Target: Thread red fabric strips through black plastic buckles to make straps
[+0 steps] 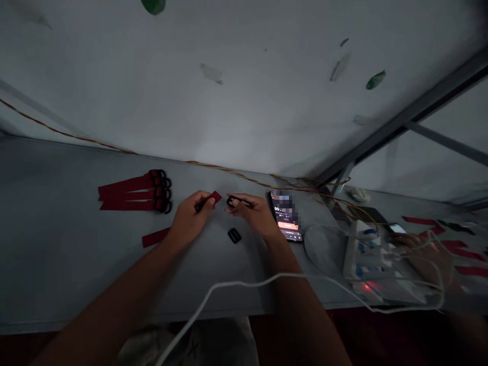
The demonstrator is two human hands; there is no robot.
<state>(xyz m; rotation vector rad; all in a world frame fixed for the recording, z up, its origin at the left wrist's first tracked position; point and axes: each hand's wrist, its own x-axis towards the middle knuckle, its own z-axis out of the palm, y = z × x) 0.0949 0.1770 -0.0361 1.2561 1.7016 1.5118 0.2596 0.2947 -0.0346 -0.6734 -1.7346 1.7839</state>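
My left hand is closed around a short red webbing strap, whose end pokes out past the fingertips. A dark piece shows under those fingers, too hidden to name. In my right hand, thumb and fingers pinch a black ring-shaped buckle, a small gap away from the strap end. On the table below lies a black slide buckle. Another red strap is partly covered by my left wrist. Several red straps with black rings lie fanned out to the left.
A lit phone lies right of my right hand. Beyond it is a white power strip with plugs. A white cable crosses over my right forearm. A co-worker's hand and more red straps are at far right.
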